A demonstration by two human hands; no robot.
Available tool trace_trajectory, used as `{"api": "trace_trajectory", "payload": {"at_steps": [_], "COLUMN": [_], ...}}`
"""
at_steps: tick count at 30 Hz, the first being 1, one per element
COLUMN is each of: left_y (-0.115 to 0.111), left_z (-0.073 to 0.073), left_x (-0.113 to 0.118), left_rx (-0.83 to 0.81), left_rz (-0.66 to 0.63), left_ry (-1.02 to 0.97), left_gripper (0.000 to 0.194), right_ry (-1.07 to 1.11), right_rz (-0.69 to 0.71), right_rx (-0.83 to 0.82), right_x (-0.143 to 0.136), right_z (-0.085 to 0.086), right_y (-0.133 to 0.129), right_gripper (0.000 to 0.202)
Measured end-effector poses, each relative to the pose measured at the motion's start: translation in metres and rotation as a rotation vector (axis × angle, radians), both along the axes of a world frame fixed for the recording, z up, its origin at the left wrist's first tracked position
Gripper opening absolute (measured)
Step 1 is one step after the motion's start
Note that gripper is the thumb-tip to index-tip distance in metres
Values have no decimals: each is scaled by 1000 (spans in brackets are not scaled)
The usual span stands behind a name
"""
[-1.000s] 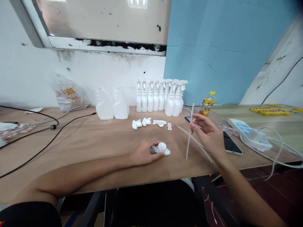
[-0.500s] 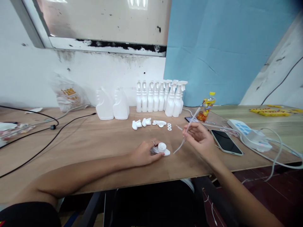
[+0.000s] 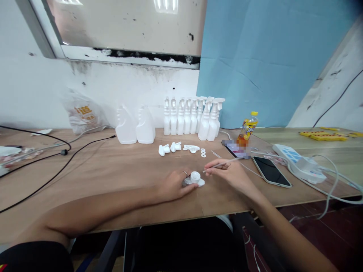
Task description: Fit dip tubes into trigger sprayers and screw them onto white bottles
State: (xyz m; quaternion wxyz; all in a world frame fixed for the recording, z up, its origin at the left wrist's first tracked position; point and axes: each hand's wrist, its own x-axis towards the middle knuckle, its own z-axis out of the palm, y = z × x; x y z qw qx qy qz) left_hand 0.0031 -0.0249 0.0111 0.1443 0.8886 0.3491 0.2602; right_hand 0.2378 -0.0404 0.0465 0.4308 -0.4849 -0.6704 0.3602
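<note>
My left hand lies on the brown table and holds a white spray head between thumb and fingers, its round collar facing up. Just to the right, my right hand pinches a thin clear tube, one end pointing at the collar without touching it. Beyond the hands lie two white spray heads, another one on its side and a short column of white rings. More thin tubes rest right of the rings.
White spray bottles stand in a row by the wall, with two wider white bottles to their left. A drink bottle, a lit phone, a dark phone and a power strip are at the right. Cables cross both sides.
My right hand has moved left and turned the tube from steep to nearly level, its tip now near the collar. The screen of the phone by the drink bottle has lit up.
</note>
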Motion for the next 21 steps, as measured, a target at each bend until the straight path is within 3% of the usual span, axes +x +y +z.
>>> {"api": "trace_trajectory", "payload": {"at_steps": [8, 15, 21], "left_y": [1, 2, 5], "left_z": [0, -4, -10], "left_x": [-1, 0, 0], "left_rx": [11, 71, 87], "left_rz": [13, 21, 21], "left_ry": [65, 55, 27], "left_gripper": [38, 35, 35], "right_ry": [-121, -270, -364], "right_rz": [75, 85, 107], "right_rx": [249, 328, 358], "right_x": [-29, -31, -37], "right_z": [-9, -15, -7], "right_y": [2, 4, 2], "right_gripper": [26, 22, 21]}}
